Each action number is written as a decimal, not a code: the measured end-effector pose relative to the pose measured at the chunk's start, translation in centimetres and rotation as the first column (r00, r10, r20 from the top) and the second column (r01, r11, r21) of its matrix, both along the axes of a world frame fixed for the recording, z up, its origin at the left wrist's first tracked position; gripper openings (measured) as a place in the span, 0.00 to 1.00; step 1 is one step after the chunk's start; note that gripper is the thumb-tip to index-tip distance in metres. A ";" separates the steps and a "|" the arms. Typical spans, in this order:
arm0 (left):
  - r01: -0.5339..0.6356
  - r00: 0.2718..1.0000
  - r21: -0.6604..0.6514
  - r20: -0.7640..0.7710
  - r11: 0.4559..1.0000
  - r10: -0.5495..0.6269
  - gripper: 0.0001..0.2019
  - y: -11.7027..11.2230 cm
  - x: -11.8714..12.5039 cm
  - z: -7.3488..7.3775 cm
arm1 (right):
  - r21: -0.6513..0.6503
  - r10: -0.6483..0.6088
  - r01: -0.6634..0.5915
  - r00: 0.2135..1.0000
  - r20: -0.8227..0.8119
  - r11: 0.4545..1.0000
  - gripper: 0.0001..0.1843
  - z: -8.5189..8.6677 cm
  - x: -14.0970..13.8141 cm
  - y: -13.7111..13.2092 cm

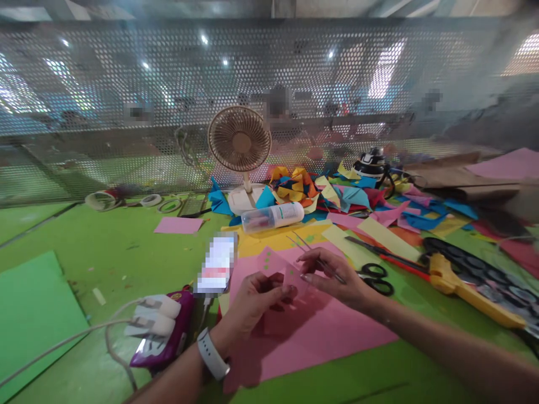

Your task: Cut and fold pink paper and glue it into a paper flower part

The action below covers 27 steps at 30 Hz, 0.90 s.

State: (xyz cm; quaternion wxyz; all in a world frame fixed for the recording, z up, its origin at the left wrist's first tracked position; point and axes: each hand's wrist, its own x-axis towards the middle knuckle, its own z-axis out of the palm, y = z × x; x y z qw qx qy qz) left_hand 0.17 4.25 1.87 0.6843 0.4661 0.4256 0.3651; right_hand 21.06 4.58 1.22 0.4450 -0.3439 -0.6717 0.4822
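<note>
Between the fingers of my left hand (261,294) is a folded pink paper piece (275,264) marked with small green dots. Slim metal tweezers (301,242) lie in my right hand (326,272), their two prongs pointing up and to the left above the paper. The right fingertips are close to the folded piece's right side; whether they touch it I cannot tell. Beneath both hands a large pink sheet (337,331) lies flat, partly over a yellow sheet (248,244). Black-handled scissors (374,279) are just right of my right hand.
A phone (217,264) and a purple power strip (162,331) with plugs and cables sit on the left, near a green sheet (37,320). Behind are a clear bottle (273,217), a fan (241,143) and coloured paper scraps (295,185). A yellow-handled tool (475,292) lies right.
</note>
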 end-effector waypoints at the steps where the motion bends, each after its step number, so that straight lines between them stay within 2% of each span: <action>1: 0.001 1.000 -0.009 -0.011 1.000 -0.001 0.12 0.0 0.0 -0.1 | 0.000 0.000 0.000 1.000 0.009 1.000 0.15 -0.1 0.0 0.1; 4: -0.018 1.000 -0.045 0.007 0.999 0.018 0.13 0.0 0.2 -0.4 | 0.057 -0.030 0.025 0.997 0.077 0.998 0.15 -0.1 0.0 0.4; 6: -0.094 0.994 -0.072 0.040 0.993 0.097 0.14 0.0 0.3 -0.3 | 0.166 -0.121 0.092 0.977 0.174 0.982 0.15 0.2 0.5 0.9; 9: -0.282 0.954 -0.088 0.084 0.955 0.289 0.15 0.3 0.2 0.1 | 0.362 -0.296 0.145 0.864 0.407 0.921 0.14 0.9 1.8 1.6; 11: -0.366 0.922 -0.089 0.099 0.926 0.374 0.16 0.6 0.0 0.3 | 0.421 -0.290 0.031 0.770 0.568 0.906 0.14 1.2 2.7 1.7; 13: -0.392 0.910 -0.085 0.112 0.916 0.400 0.16 0.9 -0.3 0.4 | 0.390 -0.192 -0.133 0.702 0.686 0.911 0.15 1.1 3.2 1.4; 15: -0.388 0.910 -0.083 0.127 0.918 0.396 0.15 1.0 -0.4 0.4 | 0.325 -0.109 -0.222 0.649 0.753 0.920 0.17 1.1 3.3 0.8; 18: -0.384 0.908 -0.088 0.147 0.919 0.393 0.16 1.1 -0.4 0.1 | 0.255 -0.056 -0.241 0.615 0.786 0.937 0.25 1.6 3.1 0.2; 21: -0.374 0.910 -0.087 0.156 0.923 0.384 0.15 1.2 -0.4 0.0 | 0.222 -0.041 -0.249 0.573 0.818 0.943 0.32 3.2 4.4 0.1; 22: -0.369 0.913 -0.084 0.156 0.926 0.378 0.15 1.2 -0.5 0.0 | 0.221 -0.063 -0.229 0.547 0.835 0.948 0.32 3.7 5.5 0.0; 24: -0.357 0.919 -0.072 0.154 0.931 0.364 0.15 1.2 -0.6 0.0 | 0.250 -0.169 -0.107 0.482 0.860 0.962 0.28 4.2 8.8 -0.5; 25: -0.352 0.921 -0.068 0.152 0.933 0.359 0.16 1.2 -0.6 0.1 | 0.307 -0.270 -0.016 0.436 0.858 0.951 0.26 4.1 10.9 -0.9; 27: -0.344 0.925 -0.061 0.151 0.937 0.350 0.16 1.2 -0.6 0.1 | 0.430 -0.446 0.124 0.324 0.834 0.894 0.24 3.3 15.4 -2.4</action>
